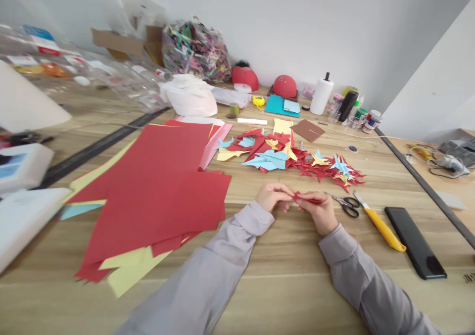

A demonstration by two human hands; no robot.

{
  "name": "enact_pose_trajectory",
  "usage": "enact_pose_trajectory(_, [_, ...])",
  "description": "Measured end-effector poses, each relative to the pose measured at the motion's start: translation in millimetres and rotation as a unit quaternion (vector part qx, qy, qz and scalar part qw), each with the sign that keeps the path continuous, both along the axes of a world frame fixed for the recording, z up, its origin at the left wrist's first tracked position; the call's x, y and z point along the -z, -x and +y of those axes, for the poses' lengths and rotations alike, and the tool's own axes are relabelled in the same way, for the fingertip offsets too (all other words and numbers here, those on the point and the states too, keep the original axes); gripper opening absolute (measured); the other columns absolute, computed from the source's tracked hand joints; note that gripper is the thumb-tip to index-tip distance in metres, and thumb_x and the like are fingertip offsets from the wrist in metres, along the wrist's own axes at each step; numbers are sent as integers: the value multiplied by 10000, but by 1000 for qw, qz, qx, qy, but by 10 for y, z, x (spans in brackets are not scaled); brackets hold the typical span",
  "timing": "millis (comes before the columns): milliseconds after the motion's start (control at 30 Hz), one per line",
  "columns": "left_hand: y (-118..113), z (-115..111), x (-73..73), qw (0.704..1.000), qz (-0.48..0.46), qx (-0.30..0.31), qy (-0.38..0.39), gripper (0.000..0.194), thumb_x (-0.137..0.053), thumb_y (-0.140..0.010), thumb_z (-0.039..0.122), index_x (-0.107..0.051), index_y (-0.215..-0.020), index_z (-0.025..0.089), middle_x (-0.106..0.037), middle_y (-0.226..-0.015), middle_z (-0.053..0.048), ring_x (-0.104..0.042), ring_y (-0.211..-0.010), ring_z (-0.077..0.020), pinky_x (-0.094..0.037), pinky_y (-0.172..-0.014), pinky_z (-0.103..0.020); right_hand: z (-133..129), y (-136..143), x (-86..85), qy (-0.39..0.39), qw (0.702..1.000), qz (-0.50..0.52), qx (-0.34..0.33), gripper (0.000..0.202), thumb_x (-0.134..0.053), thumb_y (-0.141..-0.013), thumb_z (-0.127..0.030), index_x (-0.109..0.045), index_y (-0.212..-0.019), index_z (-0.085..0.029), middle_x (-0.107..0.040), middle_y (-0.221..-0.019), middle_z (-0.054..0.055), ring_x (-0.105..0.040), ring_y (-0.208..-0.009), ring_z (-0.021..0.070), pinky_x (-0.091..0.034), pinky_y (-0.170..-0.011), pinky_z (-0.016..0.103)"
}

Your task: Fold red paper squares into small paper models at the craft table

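Between both hands, above the wooden table (pixel 282 285), is a small folded piece of red paper (pixel 314 201). My left hand (pixel 272 196) pinches its left end with fingertips. My right hand (pixel 319 211) grips the other end between thumb and fingers, covering part of it. Just beyond lies a pile of folded paper pieces (pixel 272 159) in red, blue and yellow, with pointed paper stars (pixel 343 167) at its right end. Scissors (pixel 349 205) rest right of my right hand, beside a yellow utility knife (pixel 384 228). Large red paper sheets (pixel 156 191) are stacked left of my left hand.
A black phone (pixel 415 243) lies at the right. Farther back stand a white bottle (pixel 322 95), small jars (pixel 372 121), a red dome (pixel 285 86) and a bag of colourful scraps (pixel 196 50). Plastic bottles (pixel 122 80) and a white device (pixel 25 164) occupy the left side.
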State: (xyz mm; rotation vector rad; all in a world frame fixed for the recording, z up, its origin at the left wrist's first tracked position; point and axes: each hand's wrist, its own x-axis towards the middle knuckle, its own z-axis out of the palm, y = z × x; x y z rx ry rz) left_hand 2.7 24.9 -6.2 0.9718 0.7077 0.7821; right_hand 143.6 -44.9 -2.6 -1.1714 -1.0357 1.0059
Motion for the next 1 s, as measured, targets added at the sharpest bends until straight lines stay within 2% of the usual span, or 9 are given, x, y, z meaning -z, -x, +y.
enact_pose_trajectory(233, [15, 35, 0, 999, -22, -13, 20, 198, -764, -430, 176, -624, -554, 110, -644, -501, -39, -531, -338, -121, -423, -329, -226, -7, -16, -20, -27, 999, -12, -26, 168, -757, -665, -278, -762, -828, -236, -721, -718, 11, -618, -535, 129, -519, -543, 262])
enact_pose_trajectory(400, [4, 12, 15, 999, -10, 6, -37, 282, -819, -459, 234, -635, -635, 112, -652, -537, -18, -587, -420, -119, -499, -428, -232, -1, -33, 2, -23, 1000, 3, -16, 110, -761, -650, -267, -762, -757, -242, -706, -671, -3, -600, -514, 120, -499, -528, 256])
enact_pose_trajectory(567, [-16, -10, 34, 997, -2, 37, -67, 367, -840, -493, 333, -642, -712, 115, -664, -550, -25, -627, -493, -139, -526, -503, -249, 4, -36, -7, -8, 1000, 10, -8, 160, -770, -629, -318, -753, -750, -214, -694, -646, 8, -578, -503, 123, -483, -504, 259])
enact_pose_trajectory(667, [-22, -14, 42, 997, 3, 37, -73, 389, -844, -491, 354, -654, -728, 111, -659, -535, -22, -617, -475, -133, -524, -503, -249, 3, -38, -17, -11, 1000, -11, -10, 173, -760, -642, -346, -744, -724, -194, -664, -582, 2, -559, -490, 114, -475, -493, 244])
enact_pose_trajectory(867, [-23, -19, 35, 997, 17, 19, -78, 386, -853, -468, 354, -647, -688, 112, -647, -509, -20, -605, -454, -138, -512, -480, -260, 7, -45, 2, -7, 999, -43, -22, 199, -752, -657, -369, -729, -720, -181, -679, -599, 20, -579, -504, 125, -487, -494, 246])
enact_pose_trajectory(1000, [-26, -26, 25, 996, 23, 15, -79, 396, -860, -450, 364, -652, -674, 111, -631, -477, -9, -576, -410, -118, -497, -459, -245, 8, -44, 0, -9, 999, -43, -11, 228, -758, -643, -365, -745, -788, -190, -681, -607, 15, -583, -508, 126, -490, -496, 248])
